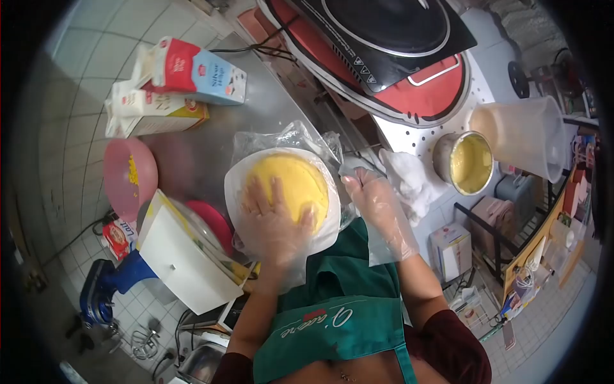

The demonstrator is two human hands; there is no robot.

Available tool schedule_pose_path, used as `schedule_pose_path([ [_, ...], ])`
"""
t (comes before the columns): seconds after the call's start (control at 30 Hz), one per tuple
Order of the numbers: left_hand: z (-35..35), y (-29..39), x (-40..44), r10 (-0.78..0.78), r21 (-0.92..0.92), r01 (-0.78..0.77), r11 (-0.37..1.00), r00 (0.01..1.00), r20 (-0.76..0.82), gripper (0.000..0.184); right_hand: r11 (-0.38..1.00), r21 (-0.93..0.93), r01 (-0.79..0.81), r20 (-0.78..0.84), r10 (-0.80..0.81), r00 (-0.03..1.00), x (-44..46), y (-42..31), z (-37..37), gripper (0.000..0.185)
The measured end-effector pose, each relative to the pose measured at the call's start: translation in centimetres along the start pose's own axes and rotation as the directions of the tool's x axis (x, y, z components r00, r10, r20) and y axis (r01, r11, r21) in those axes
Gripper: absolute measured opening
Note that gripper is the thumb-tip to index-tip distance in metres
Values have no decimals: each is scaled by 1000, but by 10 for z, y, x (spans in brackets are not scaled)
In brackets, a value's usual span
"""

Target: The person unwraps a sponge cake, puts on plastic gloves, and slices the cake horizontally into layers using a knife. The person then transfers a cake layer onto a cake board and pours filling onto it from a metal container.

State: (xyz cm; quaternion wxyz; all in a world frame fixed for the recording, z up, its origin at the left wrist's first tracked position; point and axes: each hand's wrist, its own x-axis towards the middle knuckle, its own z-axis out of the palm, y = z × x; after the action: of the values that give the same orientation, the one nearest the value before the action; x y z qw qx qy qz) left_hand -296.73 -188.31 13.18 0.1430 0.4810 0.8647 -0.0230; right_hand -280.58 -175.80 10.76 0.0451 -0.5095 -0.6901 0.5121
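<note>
the gloved left hand (277, 219) lies spread on the yellow round (300, 179), which sits on a white plate (235, 185) beside crumpled clear plastic (291, 136); the gloved right hand (373, 197) curls near the plate, its hold impossible to tell

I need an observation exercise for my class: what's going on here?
A person in a green apron and clear gloves has the left hand spread on a round yellow slab on a white plate. The right hand is beside the plate; whether it holds anything is unclear. A metal pot of yellow mixture is off to the right.
</note>
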Motion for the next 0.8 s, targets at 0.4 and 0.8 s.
schedule_pose_path([
  [0.4,26,-12,3,139,35,-136,990,981,-138,91,992,-19,123,119,-120,986,32,0,14,29],
  [0.8,32,-12,4,143,52,-137,989,978,-150,91,984,-31,177,75,-174,982,25,10,26,28],
])
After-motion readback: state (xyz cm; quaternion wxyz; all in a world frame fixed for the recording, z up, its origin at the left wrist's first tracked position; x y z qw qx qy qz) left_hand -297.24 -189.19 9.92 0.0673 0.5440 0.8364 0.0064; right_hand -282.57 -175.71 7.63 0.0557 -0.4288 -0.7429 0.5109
